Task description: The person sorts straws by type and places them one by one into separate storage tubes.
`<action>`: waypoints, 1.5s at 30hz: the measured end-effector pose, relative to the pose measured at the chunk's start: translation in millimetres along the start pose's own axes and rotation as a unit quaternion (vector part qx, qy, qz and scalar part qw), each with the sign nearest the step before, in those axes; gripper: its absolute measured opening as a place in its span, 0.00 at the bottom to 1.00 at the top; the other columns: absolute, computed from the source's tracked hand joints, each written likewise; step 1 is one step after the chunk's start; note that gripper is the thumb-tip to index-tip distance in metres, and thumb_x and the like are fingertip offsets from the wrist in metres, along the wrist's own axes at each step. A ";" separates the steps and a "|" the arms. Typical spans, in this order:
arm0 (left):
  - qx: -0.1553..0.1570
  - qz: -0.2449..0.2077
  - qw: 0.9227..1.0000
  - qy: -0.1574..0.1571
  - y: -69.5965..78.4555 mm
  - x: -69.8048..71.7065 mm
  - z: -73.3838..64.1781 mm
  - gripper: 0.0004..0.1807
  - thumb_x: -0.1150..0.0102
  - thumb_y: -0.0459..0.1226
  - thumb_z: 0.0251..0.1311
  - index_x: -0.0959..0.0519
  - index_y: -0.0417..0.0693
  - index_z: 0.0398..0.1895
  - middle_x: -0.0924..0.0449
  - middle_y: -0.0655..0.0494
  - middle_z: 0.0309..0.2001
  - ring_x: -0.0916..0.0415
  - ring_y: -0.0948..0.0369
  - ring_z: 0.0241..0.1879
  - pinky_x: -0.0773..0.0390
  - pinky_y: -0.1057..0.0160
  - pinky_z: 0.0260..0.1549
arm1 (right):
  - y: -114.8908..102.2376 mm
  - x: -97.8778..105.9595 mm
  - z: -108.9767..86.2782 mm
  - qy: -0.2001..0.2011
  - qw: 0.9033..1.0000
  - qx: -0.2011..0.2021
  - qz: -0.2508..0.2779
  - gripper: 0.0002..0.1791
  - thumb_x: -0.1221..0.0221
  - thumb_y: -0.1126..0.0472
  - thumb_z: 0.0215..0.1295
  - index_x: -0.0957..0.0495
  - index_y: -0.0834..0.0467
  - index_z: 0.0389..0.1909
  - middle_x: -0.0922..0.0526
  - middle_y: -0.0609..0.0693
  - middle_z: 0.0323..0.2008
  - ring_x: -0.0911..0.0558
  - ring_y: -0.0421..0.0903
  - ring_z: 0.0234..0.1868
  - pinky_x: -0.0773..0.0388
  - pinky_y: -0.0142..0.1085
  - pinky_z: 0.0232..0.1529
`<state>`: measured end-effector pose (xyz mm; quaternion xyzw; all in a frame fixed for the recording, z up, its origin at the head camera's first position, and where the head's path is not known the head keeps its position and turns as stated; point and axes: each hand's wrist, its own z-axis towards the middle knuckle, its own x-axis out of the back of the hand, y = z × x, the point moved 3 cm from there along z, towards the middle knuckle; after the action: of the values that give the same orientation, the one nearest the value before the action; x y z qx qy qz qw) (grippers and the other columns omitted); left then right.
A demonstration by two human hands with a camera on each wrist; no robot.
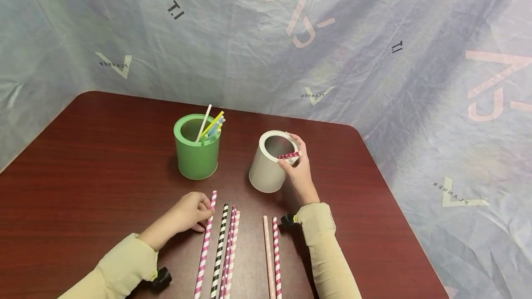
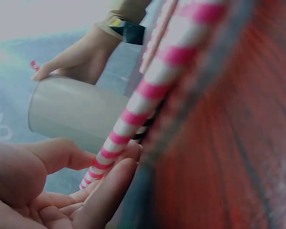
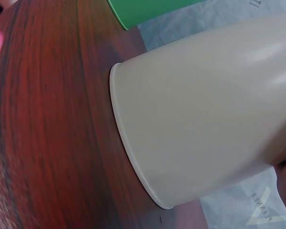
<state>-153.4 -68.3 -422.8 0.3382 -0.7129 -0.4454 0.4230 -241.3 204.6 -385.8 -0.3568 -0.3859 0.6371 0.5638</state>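
My left hand (image 1: 193, 211) pinches a pink-and-white striped straw (image 1: 203, 255) near its far end; in the left wrist view the straw (image 2: 145, 90) runs up from between thumb and fingertips. At the white bucket (image 1: 266, 172), my right hand (image 1: 300, 170) grips the rim from the right, thumb in front and fingers behind. A dark red dotted straw (image 1: 287, 155) leans out of that bucket between thumb and fingers. The bucket's pale side (image 3: 200, 114) fills most of the right wrist view, and the hand there is mostly cut off.
Left of the white bucket stands a green bucket (image 1: 197, 160) holding several white, yellow and blue straws (image 1: 212, 126). Right of the held straw lie a black-and-white straw (image 1: 219, 253) and two pinkish ones. Two more straws, pale pink (image 1: 268, 253) and striped (image 1: 276, 255), lie near the right forearm.
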 end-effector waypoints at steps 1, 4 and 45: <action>-0.006 -0.013 1.000 -0.005 0.0 1.3 0.2 0.04 0.46 0.26 0.60 0.29 0.30 0.31 0.20 0.47 0.24 0.19 0.59 0.22 0.16 0.59 0.22 | 0.0 0.1 0.2 0.001 1.000 0.001 -0.001 0.49 0.28 0.53 0.50 0.44 0.63 0.68 0.34 0.52 0.67 0.33 0.41 0.63 0.29 0.24 0.55; -0.019 -0.050 0.998 -0.020 2.1 6.1 -0.4 0.05 0.49 0.26 0.63 0.30 0.28 0.36 0.16 0.40 0.28 0.15 0.56 0.26 0.16 0.58 0.26 | 0.1 0.4 0.4 0.002 1.000 0.003 -0.003 0.52 0.27 0.46 0.48 0.44 0.63 0.68 0.34 0.51 0.67 0.33 0.41 0.63 0.29 0.24 0.55; -0.182 -0.021 0.977 0.106 65.5 39.9 -24.6 0.13 0.38 0.31 0.60 0.20 0.32 0.46 0.14 0.40 0.43 0.14 0.63 0.41 0.21 0.75 0.42 | -1.2 -0.9 -1.0 -0.001 1.000 -0.007 0.010 0.47 0.29 0.56 0.51 0.44 0.62 0.68 0.33 0.50 0.66 0.31 0.41 0.61 0.28 0.25 0.54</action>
<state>-154.6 -86.6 -344.4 0.3156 -0.5636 -0.5381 0.5415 -239.9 203.9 -385.2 -0.3637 -0.3872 0.6406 0.5545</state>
